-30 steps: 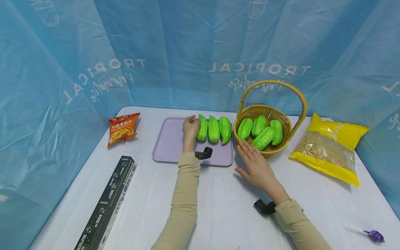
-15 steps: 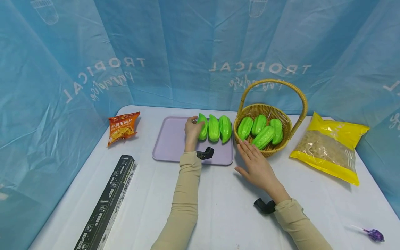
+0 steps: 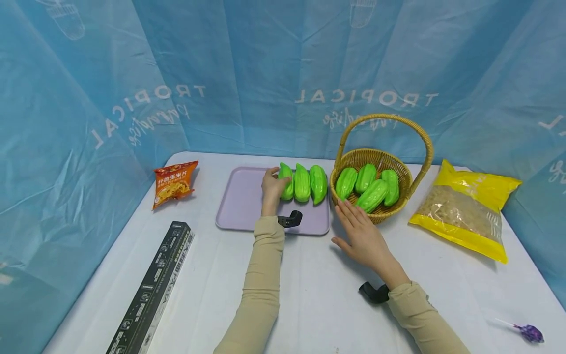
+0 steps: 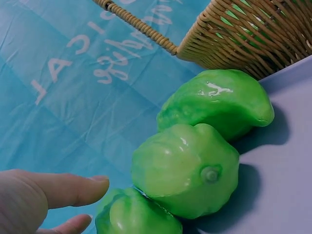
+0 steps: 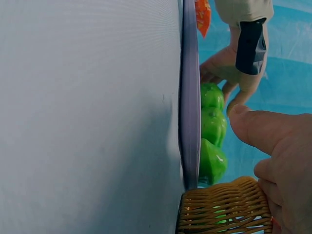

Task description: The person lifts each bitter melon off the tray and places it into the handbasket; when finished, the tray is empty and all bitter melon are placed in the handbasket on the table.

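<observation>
In the head view three green ribbed gourds lie side by side on a lilac tray [image 3: 239, 196]. My left hand [image 3: 270, 189] is at the left gourd [image 3: 286, 189], its thumb reaching over the near part and its other fingers along the left side. The left wrist view has the straight thumb [image 4: 80, 190] right by that gourd [image 4: 139, 214]; the middle gourd [image 4: 185, 170] and right gourd [image 4: 219, 100] lie beyond. My right hand [image 3: 364, 238] keeps its fingers straight, tips at the front rim of a wicker basket [image 3: 404, 172] holding several more green gourds [image 3: 373, 195].
An orange snack bag [image 3: 174, 184] lies left of the tray, with a long black pasta box [image 3: 152, 285] nearer. A yellow bag [image 3: 464, 211] is right of the basket, a purple lollipop [image 3: 530, 334] at the front right. A blue curtain [image 3: 265, 73] hangs behind.
My left hand has shifted slightly right, bringing its thumb from beside the left gourd to over it. My right hand has stayed at the basket rim.
</observation>
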`<state>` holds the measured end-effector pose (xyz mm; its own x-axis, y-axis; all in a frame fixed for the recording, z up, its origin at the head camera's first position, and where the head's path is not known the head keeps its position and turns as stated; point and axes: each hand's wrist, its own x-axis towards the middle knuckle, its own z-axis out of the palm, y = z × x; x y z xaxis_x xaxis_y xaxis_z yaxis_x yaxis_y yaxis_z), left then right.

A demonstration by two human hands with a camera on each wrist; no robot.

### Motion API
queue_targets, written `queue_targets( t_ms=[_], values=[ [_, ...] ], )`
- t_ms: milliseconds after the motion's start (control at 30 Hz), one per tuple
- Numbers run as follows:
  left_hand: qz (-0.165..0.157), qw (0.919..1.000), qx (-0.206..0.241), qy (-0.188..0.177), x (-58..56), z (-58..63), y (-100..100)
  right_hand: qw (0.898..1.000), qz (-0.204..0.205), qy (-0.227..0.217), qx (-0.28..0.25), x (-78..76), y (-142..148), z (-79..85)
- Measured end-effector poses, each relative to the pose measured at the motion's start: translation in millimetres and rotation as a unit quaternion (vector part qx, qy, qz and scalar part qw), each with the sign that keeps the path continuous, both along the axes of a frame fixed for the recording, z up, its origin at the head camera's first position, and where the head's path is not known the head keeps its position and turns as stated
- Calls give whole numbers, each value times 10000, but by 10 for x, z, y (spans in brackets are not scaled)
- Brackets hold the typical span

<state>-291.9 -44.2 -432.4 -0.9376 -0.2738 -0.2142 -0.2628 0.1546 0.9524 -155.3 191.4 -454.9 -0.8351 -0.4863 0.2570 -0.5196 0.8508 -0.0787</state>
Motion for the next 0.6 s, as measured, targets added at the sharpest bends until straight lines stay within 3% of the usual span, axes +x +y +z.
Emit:
queue_targets(
  t_ms=[400,600],
  values=[
    [-228,9996,72,-170,-8,-58,-57,10000,1,-15,-6,2,0,-5],
    [-176,9981,591,-18,6,22,-122,10000,-12,-31,4,0,2,-8]
  ],
)
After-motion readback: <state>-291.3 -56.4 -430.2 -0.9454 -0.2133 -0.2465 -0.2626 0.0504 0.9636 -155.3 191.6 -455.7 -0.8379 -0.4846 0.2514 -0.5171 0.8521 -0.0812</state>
